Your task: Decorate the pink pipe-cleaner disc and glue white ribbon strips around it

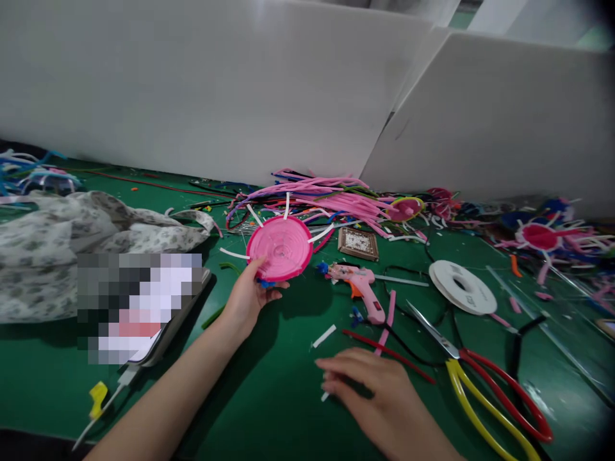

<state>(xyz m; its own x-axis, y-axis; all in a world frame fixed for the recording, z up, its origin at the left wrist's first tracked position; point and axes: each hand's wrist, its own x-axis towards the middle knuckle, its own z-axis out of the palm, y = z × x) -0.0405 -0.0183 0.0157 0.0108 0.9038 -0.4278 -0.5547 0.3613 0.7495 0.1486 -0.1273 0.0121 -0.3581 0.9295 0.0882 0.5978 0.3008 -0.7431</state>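
Observation:
My left hand (250, 296) is closed on the near left edge of a pink disc (281, 246), with the thumb on top and the fingers beneath. Concentric rings show on the disc, and white pipe cleaner pieces stick out from its rim. A bit of blue shows under its near edge. Lower down, my right hand (372, 397) is bent in a pinch just above the table, at a short white pipe cleaner piece (325, 396) that is mostly hidden by the fingertips. Another white pipe cleaner piece (323, 336) lies just beyond it.
A pink glue gun (362, 288) lies right of the disc, near a white spool (462, 287). Open scissors (456, 358) rest at right. Behind are a small framed tile (358, 243) and piled pink pipe cleaners (327, 198). A phone (158, 314) and patterned cloth (96, 237) occupy the left.

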